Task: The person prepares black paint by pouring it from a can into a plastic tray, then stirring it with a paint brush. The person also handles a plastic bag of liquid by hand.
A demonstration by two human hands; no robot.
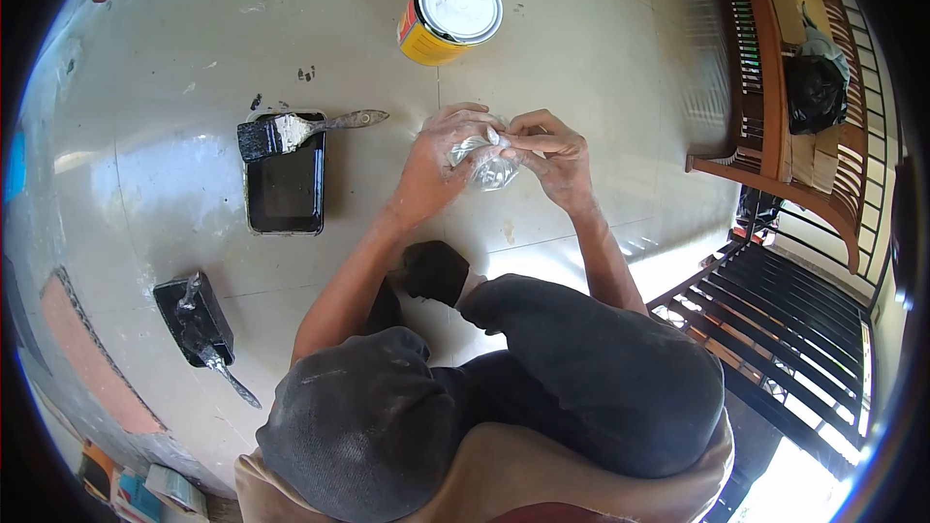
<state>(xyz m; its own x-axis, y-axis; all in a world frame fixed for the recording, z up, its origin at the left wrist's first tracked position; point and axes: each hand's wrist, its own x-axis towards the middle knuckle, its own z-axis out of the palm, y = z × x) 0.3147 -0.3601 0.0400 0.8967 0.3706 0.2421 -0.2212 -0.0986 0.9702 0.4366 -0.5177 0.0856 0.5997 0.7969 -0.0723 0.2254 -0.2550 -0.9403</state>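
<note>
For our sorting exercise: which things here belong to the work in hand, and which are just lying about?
In hand: clear plastic bag, gripped by left hand and right hand; probably also yellow can, brush on black tray, small tray with second brush.
Lying about: wooden chair, black bag on it, black slatted frame.

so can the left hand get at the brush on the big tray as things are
Probably yes, once freed. The left hand and right hand both grip the bag, but the brush lies close on the tray, handle toward it, bare floor between.
</note>
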